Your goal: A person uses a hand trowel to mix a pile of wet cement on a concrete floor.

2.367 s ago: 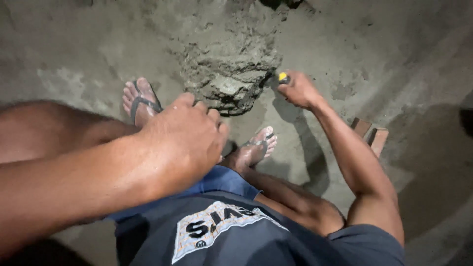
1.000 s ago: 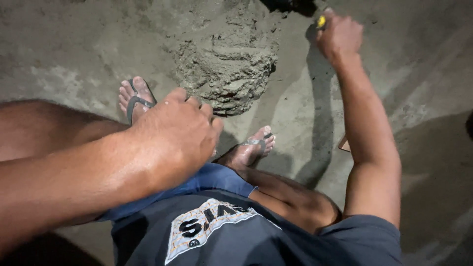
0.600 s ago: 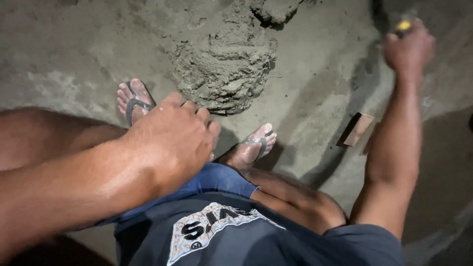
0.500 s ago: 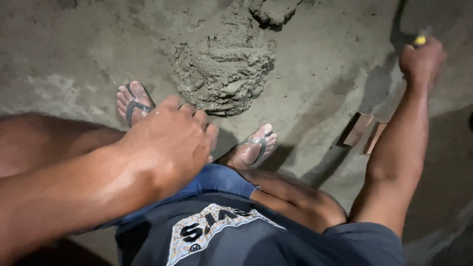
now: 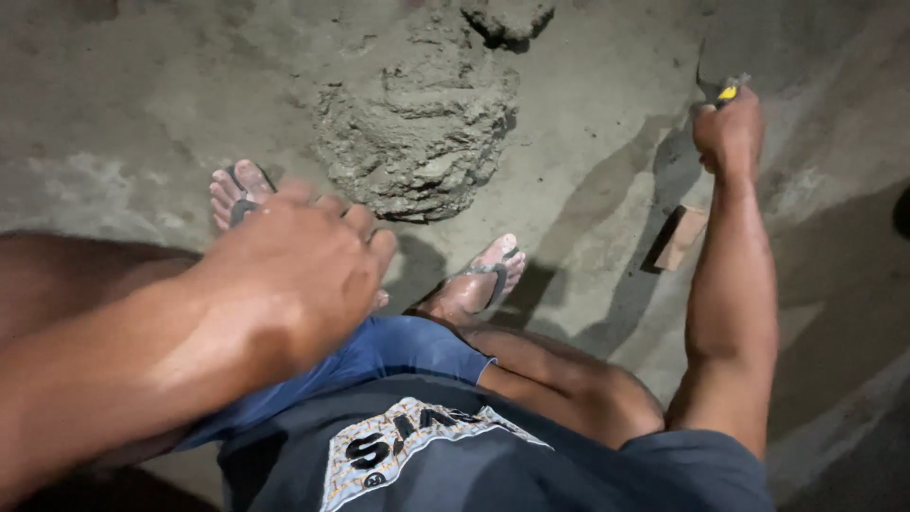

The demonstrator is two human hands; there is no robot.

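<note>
Since half a second back, the right hand (image 5: 728, 133) has dropped a little and drawn inward along the far right of the floor (image 5: 142, 104), and the view has slid so that only one of the two brown blocks shows now. That hand is clenched tight round a tool with a yellow-tipped handle (image 5: 728, 91); its working end is dark and mostly lost against the shadow, so I can't say whether it carries any mix. From where the person crouches, the tool sits well apart from the mound of wet mortar (image 5: 417, 133), out to the right of it, near the sloping grey surface at that side.

The left hand (image 5: 303, 261) is loosely curled with nothing in it, resting over the knee, blurred a bit.

The mortar mound lies on the floor toward its far edge, just ahead of the sandalled feet (image 5: 479, 280), with a smaller clump (image 5: 507, 19) behind it at the very top of view. One brown block (image 5: 681, 237) lies on the floor just below the right forearm.

My reading: plenty of mix is left in the heap, its near face gouged as though scooped from, so the work looks well short of finished.
</note>
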